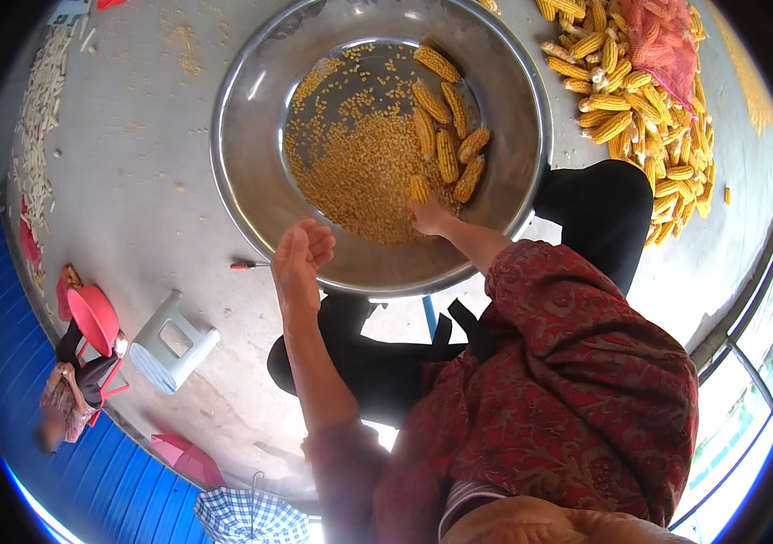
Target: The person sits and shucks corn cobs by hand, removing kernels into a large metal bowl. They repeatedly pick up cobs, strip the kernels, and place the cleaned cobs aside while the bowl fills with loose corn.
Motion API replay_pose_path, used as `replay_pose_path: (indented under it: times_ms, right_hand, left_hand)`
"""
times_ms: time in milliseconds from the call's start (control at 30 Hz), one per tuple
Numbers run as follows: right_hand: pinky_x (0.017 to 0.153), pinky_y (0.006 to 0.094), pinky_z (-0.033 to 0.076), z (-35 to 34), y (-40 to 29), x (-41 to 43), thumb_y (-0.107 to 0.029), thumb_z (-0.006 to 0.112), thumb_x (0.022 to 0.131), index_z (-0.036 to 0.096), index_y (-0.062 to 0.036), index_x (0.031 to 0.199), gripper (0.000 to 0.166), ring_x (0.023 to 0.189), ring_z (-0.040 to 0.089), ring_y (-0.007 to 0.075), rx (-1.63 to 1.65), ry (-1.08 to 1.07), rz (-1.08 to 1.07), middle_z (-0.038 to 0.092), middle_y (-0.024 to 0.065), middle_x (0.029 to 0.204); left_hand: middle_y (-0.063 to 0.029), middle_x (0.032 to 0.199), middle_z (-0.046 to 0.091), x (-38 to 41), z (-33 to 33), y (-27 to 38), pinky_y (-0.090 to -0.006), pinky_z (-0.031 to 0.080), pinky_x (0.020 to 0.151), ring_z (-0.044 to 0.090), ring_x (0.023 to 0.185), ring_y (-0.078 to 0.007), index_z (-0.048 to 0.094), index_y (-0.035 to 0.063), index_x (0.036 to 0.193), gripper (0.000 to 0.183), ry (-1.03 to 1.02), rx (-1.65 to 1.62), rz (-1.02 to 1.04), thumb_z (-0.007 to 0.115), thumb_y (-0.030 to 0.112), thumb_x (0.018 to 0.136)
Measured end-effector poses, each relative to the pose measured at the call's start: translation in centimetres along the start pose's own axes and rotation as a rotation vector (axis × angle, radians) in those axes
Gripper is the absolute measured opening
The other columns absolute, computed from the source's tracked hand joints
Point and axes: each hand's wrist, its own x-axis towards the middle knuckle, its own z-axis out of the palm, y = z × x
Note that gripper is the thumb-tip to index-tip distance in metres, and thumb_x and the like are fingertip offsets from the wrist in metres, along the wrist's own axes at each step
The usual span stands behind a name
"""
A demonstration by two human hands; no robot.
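A wide stainless steel basin (510, 197) stands before me, with loose corn kernels (373, 177) heaped toward its near side. Several ears of yellow corn (447, 156) lie along its right side. My right hand (431, 216) reaches into the basin and grips the near end of a corn ear (419, 190); its fingertips are partly hidden. Palm turned inward and fingers loosely bent, my left hand (299, 262) hovers by the basin's near left rim with nothing in it. Just left of that hand, a screwdriver (243, 266) with a red handle shows near the rim.
Unshelled corn ears (631, 109) are piled at right, partly under a red mesh bag (662, 54). Bare cobs (39, 129) line the far left. A plastic stool (172, 347), a seated person (73, 387), a red basin (94, 319) and a checked umbrella (250, 513) are at lower left.
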Motion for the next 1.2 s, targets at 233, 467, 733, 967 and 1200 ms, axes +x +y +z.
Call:
replay_pose_path:
  times_ms: [233,467,733,967,1200]
  right_hand:
    - [0.069,0.0384,0.049,-4.5,-2.7,-3.4,-0.018,0.053,0.089,0.054,-0.0103,0.122,0.034,0.068,0.056,0.0216,0.755,0.231,0.006,0.057,0.0096,0.081]
    - [0.049,0.0248,0.047,-15.3,-9.2,-8.9,-0.021,0.052,0.087,0.053,-0.0156,0.13,0.044,0.053,0.05,0.0107,0.935,-0.191,-0.539,0.06,0.0064,0.082]
    - [0.05,0.0244,0.049,-19.8,-11.6,-19.6,-0.032,0.05,0.092,0.043,-0.0041,0.133,0.05,0.057,0.057,0.0129,0.876,0.016,-0.632,0.061,0.0101,0.085]
    - [0.057,0.0241,0.05,-17.6,-9.7,-24.5,-0.046,0.035,0.099,0.047,-0.0025,0.128,0.054,0.066,0.058,0.0108,1.234,0.091,-0.767,0.06,0.0078,0.087]
    - [0.059,0.0225,0.051,-16.3,-10.1,-25.6,-0.045,0.037,0.099,0.057,-0.0037,0.122,0.051,0.064,0.057,0.0089,1.159,0.151,-0.811,0.061,0.0051,0.087]
  left_hand:
    - [-0.0096,0.097,0.066,0.7,0.4,-0.6,-0.0284,0.049,0.074,0.063,0.084,-0.0158,0.057,0.002,0.113,0.032,-0.031,0.053,0.005,0.05,0.028,0.097]
    - [-0.0149,0.115,0.061,2.2,0.6,-2.3,-0.0379,0.046,0.089,0.06,0.101,-0.0287,0.052,0.0043,0.126,0.055,0.146,0.784,0.636,0.07,0.026,0.079]
    - [-0.0134,0.112,0.058,0.2,2.5,-1.6,-0.0355,0.046,0.087,0.059,0.097,-0.0266,0.05,0.0039,0.128,0.069,-0.16,0.688,0.53,0.078,0.024,0.069]
    - [-0.0092,0.102,0.056,-4.5,6.4,-3.2,-0.0269,0.047,0.08,0.056,0.092,-0.016,0.044,-0.0018,0.118,0.057,-0.377,0.058,0.331,0.075,0.016,0.074]
    - [-0.0072,0.104,0.056,-7.2,8.3,-6.3,-0.0269,0.049,0.074,0.057,0.089,-0.0137,0.041,0.0026,0.12,0.059,-0.359,-0.203,0.355,0.076,0.012,0.074]
